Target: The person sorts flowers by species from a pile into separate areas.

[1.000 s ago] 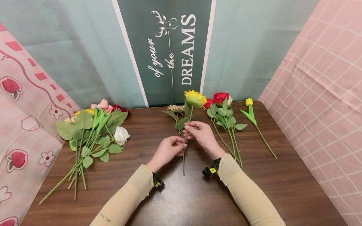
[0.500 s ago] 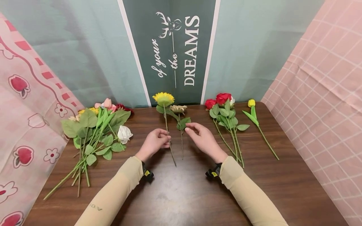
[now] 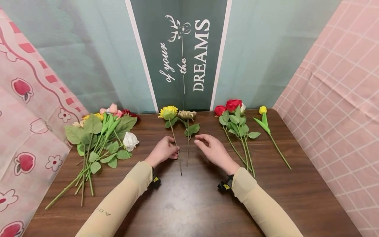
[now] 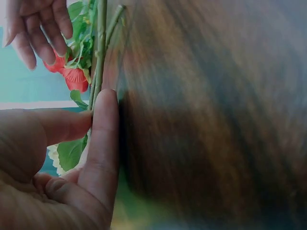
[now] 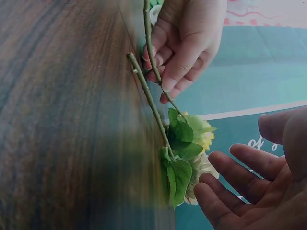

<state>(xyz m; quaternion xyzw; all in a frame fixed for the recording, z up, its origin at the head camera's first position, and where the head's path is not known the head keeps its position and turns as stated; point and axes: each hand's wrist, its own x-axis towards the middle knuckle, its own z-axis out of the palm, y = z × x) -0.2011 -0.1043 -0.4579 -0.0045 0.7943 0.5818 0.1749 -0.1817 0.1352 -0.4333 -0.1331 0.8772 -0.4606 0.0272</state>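
Observation:
My left hand (image 3: 164, 151) pinches the thin stem of a yellow sunflower (image 3: 168, 113) between thumb and fingers, low over the table. Just right of it lies a beige flower (image 3: 187, 115) with green leaves, its stem nearly parallel to the sunflower's. In the right wrist view the pinched stem runs beside the beige flower's leaves (image 5: 179, 178). My right hand (image 3: 214, 151) is held to the right of the beige flower, fingers loosely spread and holding nothing. The left wrist view shows the left thumb and index finger (image 4: 103, 134) at the stem.
A mixed flower pile with a white rose (image 3: 130, 141) lies on the left of the brown table (image 3: 189, 210). Red roses (image 3: 234, 105) with long stems lie right of centre, and a yellow tulip (image 3: 262, 110) farther right. Cloth panels (image 3: 251, 52) stand behind and at both sides.
The sunflower has gone from between both hands to the left of the beige flower and been lowered. My right hand has let go of its stem.

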